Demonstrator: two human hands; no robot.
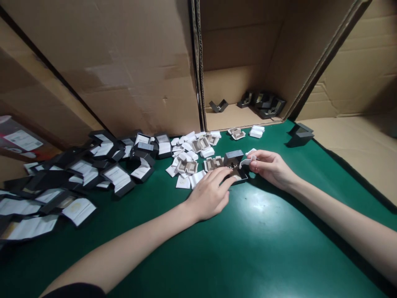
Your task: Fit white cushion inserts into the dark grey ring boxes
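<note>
A small black jewelry-type box (234,156) stands with its lid up on the green table. My left hand (209,194) reaches to its left side, fingers stretched out and apart, the fingertips touching the box's edge. At the box's right side my right hand (273,169) is closed in a pinch on a small white paper piece (245,162), partly hidden by the fingers. Beside the box on the left sits a beige folded insert (213,163). A heap of white papers and beige-white inserts (187,166) lies just beyond my left hand.
Many open black boxes with white papers (118,179) are piled on the left. Several black boxes (269,104) lie inside an open cardboard carton (229,120) at the back. Another black box (300,135) stands at the right. White inserts (257,131) lie before the carton.
</note>
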